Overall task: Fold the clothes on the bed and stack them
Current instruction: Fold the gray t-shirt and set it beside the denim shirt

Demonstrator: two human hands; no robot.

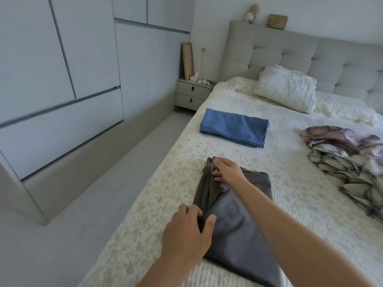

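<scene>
A dark grey garment [238, 222] lies partly folded on the cream bedspread [290, 193] near the bed's left edge. My left hand [188, 230] pinches its near left edge between thumb and fingers. My right hand [226, 169] reaches across and grips the bunched far left corner. Farther up the bed lies a folded blue garment [234, 127], flat and apart from the grey one. At the right, a crumpled plaid garment [352, 177] and a mauve checked one [339, 137] lie unfolded in a heap.
A white pillow [286, 88] leans on the grey padded headboard [310, 50]. A small nightstand [192, 94] stands at the bed's far left corner. Grey wardrobe doors [62, 79] line the left wall, with a narrow floor strip [93, 204] beside the bed.
</scene>
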